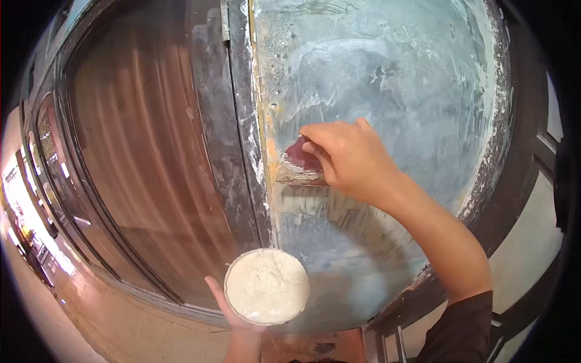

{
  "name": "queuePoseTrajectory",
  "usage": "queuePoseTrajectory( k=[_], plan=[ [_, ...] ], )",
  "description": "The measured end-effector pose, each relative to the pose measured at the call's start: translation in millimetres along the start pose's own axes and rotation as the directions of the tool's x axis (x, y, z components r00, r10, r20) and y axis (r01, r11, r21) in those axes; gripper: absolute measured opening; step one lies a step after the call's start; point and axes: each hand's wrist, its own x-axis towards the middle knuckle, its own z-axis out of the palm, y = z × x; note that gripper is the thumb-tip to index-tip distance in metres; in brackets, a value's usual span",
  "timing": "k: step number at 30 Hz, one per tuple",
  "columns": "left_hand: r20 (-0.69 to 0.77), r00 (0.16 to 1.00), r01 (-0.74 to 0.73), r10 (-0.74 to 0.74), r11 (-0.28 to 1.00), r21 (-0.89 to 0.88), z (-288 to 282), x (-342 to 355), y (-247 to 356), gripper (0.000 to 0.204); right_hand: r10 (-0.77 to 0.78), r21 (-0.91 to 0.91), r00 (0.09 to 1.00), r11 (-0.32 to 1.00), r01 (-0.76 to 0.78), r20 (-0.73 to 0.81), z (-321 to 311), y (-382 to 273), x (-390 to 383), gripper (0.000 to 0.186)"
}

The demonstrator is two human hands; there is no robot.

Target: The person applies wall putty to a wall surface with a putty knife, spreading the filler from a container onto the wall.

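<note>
My right hand point(351, 151) grips a dark red putty scraper point(300, 156). Its wide lower edge, smeared with pale putty, lies against a patchy grey-blue wall panel point(387, 91), close to the panel's left border. Lower down, my left hand point(229, 311) supports a round tub point(242, 318) from beneath, thumb out to one side; most of its fingers are hidden under it. Thick off-white putty point(266, 281) fills the tub, with a rough, stirred surface. Below the scraper, the panel bears pale vertical streaks.
Left of the panel stands a dark door frame point(221, 121) with white smears and a metal hinge point(225, 24). Beside it is a glazed door with brown curtain-like folds point(139, 139). Dark framing point(520, 157) borders the right. Tan floor tiles point(151, 327) show at lower left.
</note>
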Motion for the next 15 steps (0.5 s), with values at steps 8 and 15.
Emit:
queuePoseTrajectory(
  k=[8, 15],
  plan=[
    [-0.007, 1.0, -0.004, 0.004, 1.0, -0.025, -9.1, -3.2, 27.9, 0.101, -0.038, -0.144, 0.999, 0.989, 0.032, -0.039, 39.7, -3.6, 6.4, 0.004],
    [-0.026, 1.0, 0.0, -0.001, 0.999, -0.051, -18.6, -4.5, 40.2, 0.103, -0.001, -0.142, 0.997, 0.99, -0.011, -0.082, 34.6, -3.2, 14.0, 0.006]
  ],
)
